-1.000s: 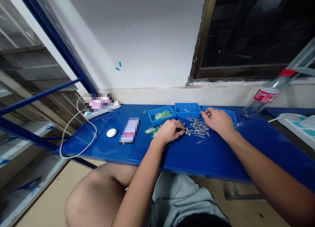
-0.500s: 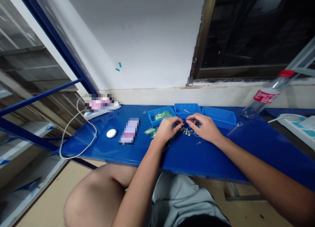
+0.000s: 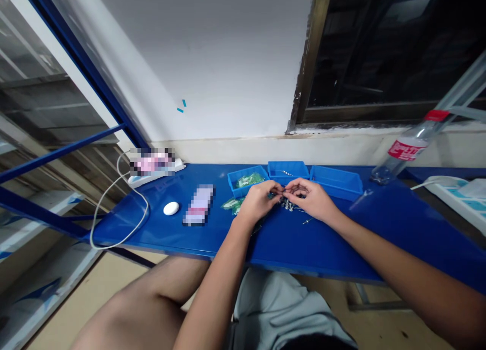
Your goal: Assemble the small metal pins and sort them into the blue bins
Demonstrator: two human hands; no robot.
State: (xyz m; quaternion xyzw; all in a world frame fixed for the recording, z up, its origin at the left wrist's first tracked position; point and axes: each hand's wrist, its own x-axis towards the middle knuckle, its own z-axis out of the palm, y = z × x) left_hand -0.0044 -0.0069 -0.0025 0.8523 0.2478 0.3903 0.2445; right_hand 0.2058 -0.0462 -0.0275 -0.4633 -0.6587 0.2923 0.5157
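Note:
My left hand (image 3: pixel 260 200) and my right hand (image 3: pixel 309 198) meet above the blue table top (image 3: pixel 322 243), fingertips close together. The left fingers pinch a small dark part (image 3: pixel 274 194), mostly hidden. My right fingers curl close beside it, and I cannot tell whether they hold anything. Just below my fingertips lies a pile of metal rivets (image 3: pixel 288 204), partly covered by my hands. Three blue plastic bins stand behind my hands: one with green packets (image 3: pixel 247 179), a middle one (image 3: pixel 287 171), and a right one (image 3: pixel 336 183). More green packets (image 3: pixel 232 204) lie near my left hand.
To the left lie a white oval object (image 3: pixel 171 208), a blurred rectangular item (image 3: pixel 198 204), and a power strip (image 3: pixel 159 173) with a white cable (image 3: pixel 123 223). A plastic bottle (image 3: pixel 408 150) lies at the back right, beside a white device (image 3: pixel 459 200).
My right hand has moved left from the right bin to meet my left hand above the rivets. The hands now cover most of the pile.

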